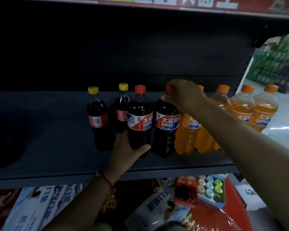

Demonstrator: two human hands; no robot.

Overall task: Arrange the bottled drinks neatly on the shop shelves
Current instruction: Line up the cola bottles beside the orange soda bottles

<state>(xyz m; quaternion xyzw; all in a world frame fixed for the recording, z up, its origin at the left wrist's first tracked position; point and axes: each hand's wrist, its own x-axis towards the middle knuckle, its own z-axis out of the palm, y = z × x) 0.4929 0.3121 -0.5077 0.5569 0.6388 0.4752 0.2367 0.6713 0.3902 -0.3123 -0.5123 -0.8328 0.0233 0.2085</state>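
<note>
On the dark shelf (57, 155) stand two small cola bottles (98, 117) at the left. Next, the left hand (128, 147) grips the base of a dark Dayao bottle (140, 114). The right hand (185, 95) holds the cap of the second dark bottle (165, 129). Orange bottles (244, 110) stand at the right.

The dark shelf (57, 147) is seen as matt, smooth metal, dull from nine o'clock to three. Clear glossy plastic is shown by the dark cola bottles (139, 120) at the centre and the orange bottles (264, 110) toward three o'clock, each wrapped in a smooth printed label and closed with a ribbed plastic cap. At five o'clock, shiny crinkled red film (213, 219) is laid over goods, beside printed cardboard boxes (32, 209) at seven o'clock.
</note>
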